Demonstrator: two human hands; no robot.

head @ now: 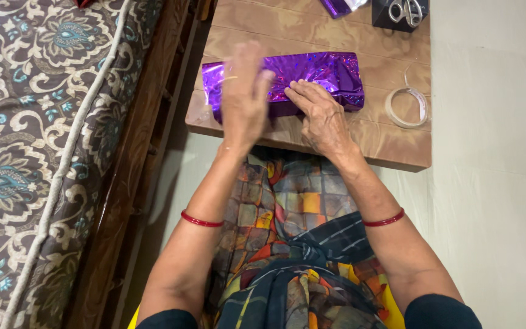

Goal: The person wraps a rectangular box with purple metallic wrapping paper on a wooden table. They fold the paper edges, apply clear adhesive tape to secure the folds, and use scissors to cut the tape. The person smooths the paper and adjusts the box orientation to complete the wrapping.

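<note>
Parcel [312,76] in purple foil lies on low table [348,137], long axis left-right. My right hand [321,116] presses flat, open, on it; left hand [245,94] open, blurred, hovering over left end.

The wrapped box [312,76] lies on the surface [336,30], near its front edge. The right hand [321,116] rests flat on the box's near side, its fingers [299,91] touching the wrapping. The left hand [245,91] is raised just left of those fingers, over the box's left part. To the right of the right fingers, apart from the box, a tape roll [406,106] lies on the surface. Beyond the fingers, at the far edge, a holder with scissors [400,13] stands, with a roll of wrapping foil [339,6] just left of it. Well left of the left fingers lies a mattress [38,134], beside the surface.
</note>
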